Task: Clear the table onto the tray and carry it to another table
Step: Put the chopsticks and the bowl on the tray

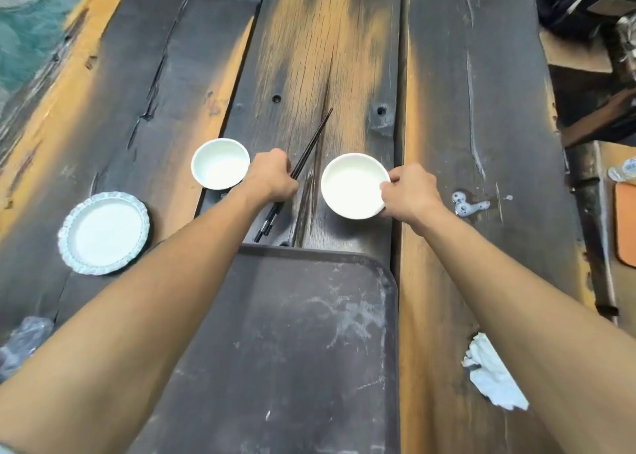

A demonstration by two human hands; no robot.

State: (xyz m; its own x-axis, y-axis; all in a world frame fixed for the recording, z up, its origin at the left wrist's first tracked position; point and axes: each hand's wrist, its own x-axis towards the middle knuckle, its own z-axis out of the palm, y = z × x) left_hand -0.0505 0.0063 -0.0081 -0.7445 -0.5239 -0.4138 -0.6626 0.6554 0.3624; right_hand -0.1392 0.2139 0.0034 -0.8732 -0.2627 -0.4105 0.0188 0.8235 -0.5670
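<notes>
Tray (292, 343) lies empty on the worktop (447, 109), nearest me. My left hand (272, 176) apparently clasps the chopsticks (309, 147); right hand (411, 192) pinches the bowl (352, 186) rim. Lift both level.

Middle of the chopsticks (311, 142) hidden under the left grip (273, 177), tray (292, 333) cut off at the bottom edge, crumpled napkin (494, 374) partly behind the right arm

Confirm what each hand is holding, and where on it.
Left hand: closed around the black chopsticks partway along their length. Right hand: pinching the larger white bowl at its right rim.
</notes>
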